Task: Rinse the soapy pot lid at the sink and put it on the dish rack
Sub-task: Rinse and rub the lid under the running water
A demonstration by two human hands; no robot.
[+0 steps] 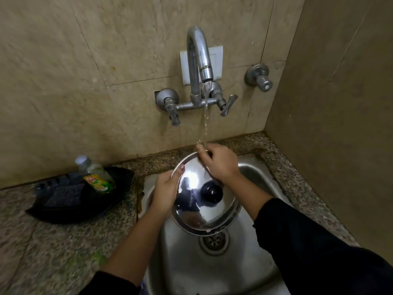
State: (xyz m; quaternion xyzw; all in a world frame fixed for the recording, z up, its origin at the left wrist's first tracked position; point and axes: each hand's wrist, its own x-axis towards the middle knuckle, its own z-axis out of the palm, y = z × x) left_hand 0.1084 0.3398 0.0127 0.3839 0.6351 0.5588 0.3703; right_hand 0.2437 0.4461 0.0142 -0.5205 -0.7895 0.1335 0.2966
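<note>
A shiny steel pot lid [197,209] with a black knob [212,192] is held tilted over the steel sink [214,271]. My left hand [164,191] grips the lid's left rim, thumb on top. My right hand [219,161] lies on the lid's far upper edge, fingers under the thin stream of water [205,118] falling from the curved tap [198,60]. Water runs off the lid's low edge toward the drain [213,242]. No dish rack is in view.
A black tray [72,207] on the granite counter [53,248] at the left holds a dish-soap bottle [95,174] and a dark scrub pad [63,193]. Tap handles [228,105] stick out from the tiled wall. A side wall [340,124] closes in the right.
</note>
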